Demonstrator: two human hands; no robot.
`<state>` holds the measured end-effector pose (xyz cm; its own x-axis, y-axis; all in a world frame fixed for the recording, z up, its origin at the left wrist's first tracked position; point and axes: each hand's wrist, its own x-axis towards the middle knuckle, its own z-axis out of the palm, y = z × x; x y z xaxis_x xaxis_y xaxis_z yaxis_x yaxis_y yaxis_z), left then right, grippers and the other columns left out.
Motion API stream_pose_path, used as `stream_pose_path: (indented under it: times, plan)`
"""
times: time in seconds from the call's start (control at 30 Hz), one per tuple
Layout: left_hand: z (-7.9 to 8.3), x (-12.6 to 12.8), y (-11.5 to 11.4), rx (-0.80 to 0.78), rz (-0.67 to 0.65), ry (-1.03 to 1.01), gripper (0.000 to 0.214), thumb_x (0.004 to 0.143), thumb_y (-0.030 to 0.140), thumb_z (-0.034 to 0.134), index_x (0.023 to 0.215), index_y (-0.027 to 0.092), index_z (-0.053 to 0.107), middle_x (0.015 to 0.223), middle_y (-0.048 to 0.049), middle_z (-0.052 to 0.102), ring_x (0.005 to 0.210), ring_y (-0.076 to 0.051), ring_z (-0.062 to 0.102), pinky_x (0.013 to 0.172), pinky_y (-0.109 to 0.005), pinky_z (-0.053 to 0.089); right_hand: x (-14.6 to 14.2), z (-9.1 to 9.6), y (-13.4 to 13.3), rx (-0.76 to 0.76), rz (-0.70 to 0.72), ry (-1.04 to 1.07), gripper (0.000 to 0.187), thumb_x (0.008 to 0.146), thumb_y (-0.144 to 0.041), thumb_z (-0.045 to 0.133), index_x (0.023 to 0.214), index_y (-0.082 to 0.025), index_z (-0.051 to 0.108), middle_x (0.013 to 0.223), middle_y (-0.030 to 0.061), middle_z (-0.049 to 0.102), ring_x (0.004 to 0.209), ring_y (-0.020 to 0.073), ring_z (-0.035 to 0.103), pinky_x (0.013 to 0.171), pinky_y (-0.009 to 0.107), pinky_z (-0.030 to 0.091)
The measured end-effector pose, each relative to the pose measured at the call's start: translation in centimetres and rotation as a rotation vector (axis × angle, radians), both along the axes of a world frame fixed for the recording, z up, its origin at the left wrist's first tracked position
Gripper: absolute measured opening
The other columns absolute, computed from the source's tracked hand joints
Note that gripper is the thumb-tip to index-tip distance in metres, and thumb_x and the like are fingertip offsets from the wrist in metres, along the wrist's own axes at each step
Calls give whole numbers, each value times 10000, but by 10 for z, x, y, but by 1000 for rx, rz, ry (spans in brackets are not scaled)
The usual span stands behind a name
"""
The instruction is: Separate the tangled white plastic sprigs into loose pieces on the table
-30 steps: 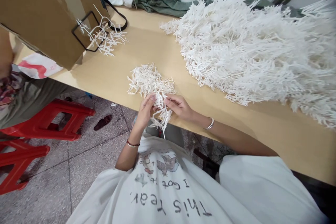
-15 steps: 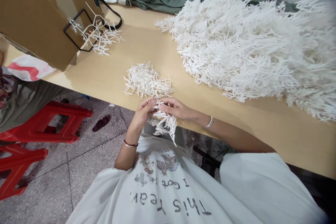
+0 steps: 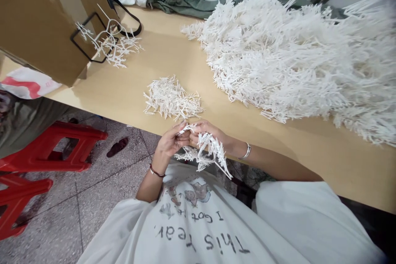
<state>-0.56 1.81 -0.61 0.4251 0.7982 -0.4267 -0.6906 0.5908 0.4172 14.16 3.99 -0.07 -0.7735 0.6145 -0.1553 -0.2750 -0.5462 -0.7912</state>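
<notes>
My left hand and my right hand meet at the table's front edge, fingers curled together. Both grip a loose bunch of white plastic spiky sprigs that sticks out below and to the right of them. Just beyond my hands, a small heap of the same sprigs lies on the light wooden table, not touching my fingers. Further right, a very large white heap of sprigs covers the back of the table. Part of the bunch is hidden inside my fingers.
A brown cardboard sheet hangs over the table's far left, beside another small sprig pile and a black wire loop. A person's clothed leg stands near red plastic stools on the tiled floor.
The held bunch has swung right and spreads wider below my hands. My hands have drawn closer together, and the whole view has shifted slightly.
</notes>
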Motion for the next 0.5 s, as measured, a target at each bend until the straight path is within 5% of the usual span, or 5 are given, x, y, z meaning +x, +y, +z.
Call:
stream_pose_path:
  times: [0.33, 0.5]
  plan:
    - [4, 2, -1, 95, 107, -115, 418, 789, 267, 618, 560, 172, 282, 512, 82, 182, 374, -2, 165, 296, -48, 141, 1, 14, 1, -162, 64, 189, 256, 771, -219, 476, 555, -180, 345, 416, -64, 322, 341, 64, 287, 334, 186, 266]
    - [3, -3, 6, 448, 134, 378, 406, 780, 438, 622, 581, 176, 385, 526, 62, 269, 431, -46, 235, 384, -163, 259, 2, 12, 11, -41, -66, 127, 280, 761, -257, 504, 544, -180, 345, 435, -55, 332, 362, 66, 305, 365, 192, 266]
